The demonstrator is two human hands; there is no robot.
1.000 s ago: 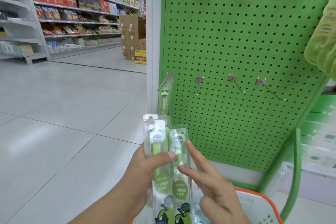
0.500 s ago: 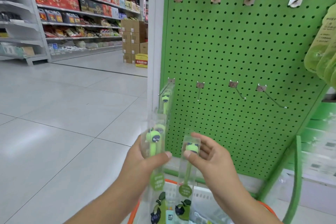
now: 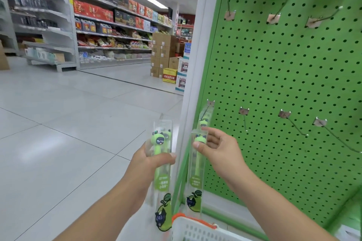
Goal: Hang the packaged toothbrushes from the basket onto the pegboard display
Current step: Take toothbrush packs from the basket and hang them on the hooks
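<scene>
green pegboard point(image 3: 284, 84) (toothbrush packs point(image 3: 196, 172) in hand)

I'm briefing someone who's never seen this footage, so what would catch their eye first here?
First, the bright green pegboard filling the right side, most hooks bare. Next, at lower centre, the left hand grips a clear toothbrush pack while the right hand pinches another pack just below one already hung on the lower-left hook.

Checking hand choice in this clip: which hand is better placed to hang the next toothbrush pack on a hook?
Probably the right hand: it pinches the top of one toothbrush pack just below the leftmost lower hook. The left hand grips its packs mid-body, farther from the pegboard.
</scene>
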